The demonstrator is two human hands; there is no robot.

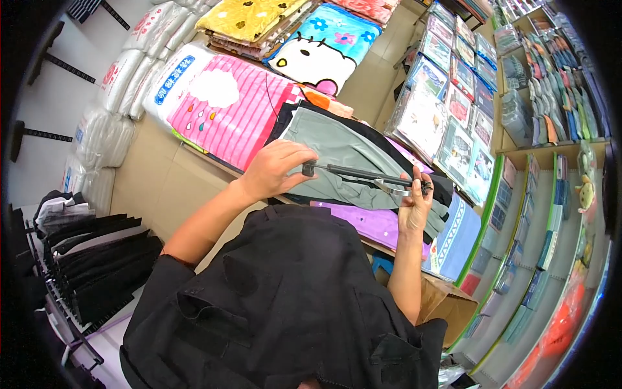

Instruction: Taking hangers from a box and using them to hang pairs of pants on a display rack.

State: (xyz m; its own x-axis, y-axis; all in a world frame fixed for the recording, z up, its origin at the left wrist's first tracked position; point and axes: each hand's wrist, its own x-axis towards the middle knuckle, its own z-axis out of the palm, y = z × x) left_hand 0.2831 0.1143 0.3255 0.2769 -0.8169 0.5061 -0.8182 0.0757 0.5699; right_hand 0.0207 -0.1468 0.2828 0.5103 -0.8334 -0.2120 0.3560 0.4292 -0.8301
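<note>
A black clip hanger (352, 172) with a shiny metal hook (388, 187) is held across in front of me. My left hand (274, 167) pinches the dark clip at one end between thumb and fingers. My right hand (416, 202) grips the other end, its fingertips around the second clip. Under the hanger, grey-green trousers (313, 133) lie spread over black garments (374, 133), and these rest on folded textiles. A purple textile with small stars (362, 219) shows nearest my body. Whether either clip is pressed apart I cannot tell.
Folded blankets in pink (226, 97), yellow (252, 17) and blue (335, 39) lie ahead. Packaged textiles (459, 107) stand to the right, with shelving (505, 262) beyond. White plastic-wrapped bundles (121, 80) and a rack of dark garments (104, 267) are left. A cardboard box (444, 309) sits low right.
</note>
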